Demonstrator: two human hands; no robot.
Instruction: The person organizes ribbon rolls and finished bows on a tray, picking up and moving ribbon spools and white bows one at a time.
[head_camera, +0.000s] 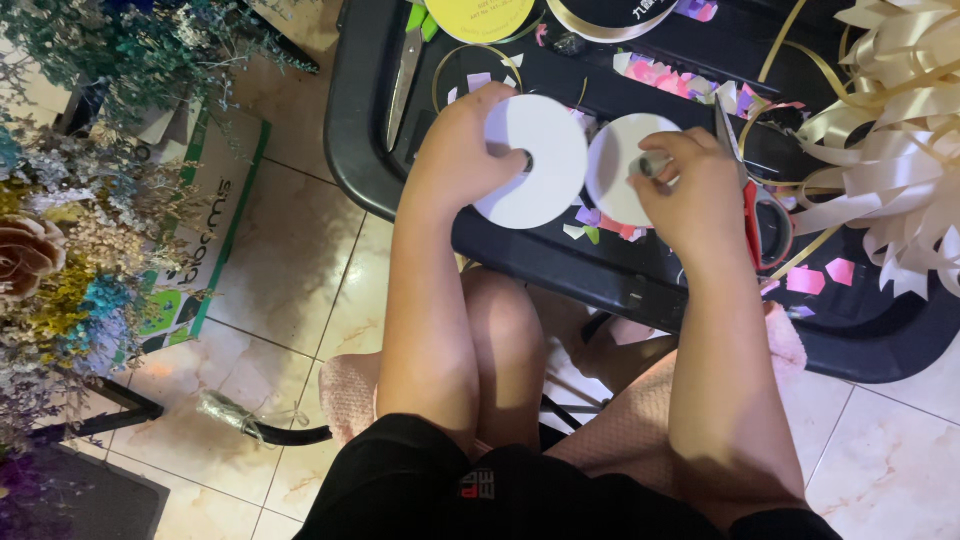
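The left hand (462, 150) is holding one white disc (535, 165); just right, the right hand (690, 185) is pinching another white disc (615, 170).

The floor (290, 270) is laid with large glossy cream tiles veined in pale brown, split by thin dark grout lines, and it catches soft light at the lower left and lower right of the frame. A black plastic table with a rounded, raised rim (350, 130) fills the upper middle and right. Along the left edge stand bunches of dried flowers in teal, yellow, blue and purple (60, 230). Beside them a flat cardboard box printed in green and white (215, 200) lies on the tiles. At the lower left corner sits a dark grey mat (70, 505), with a black metal bar (110, 420) just above it.
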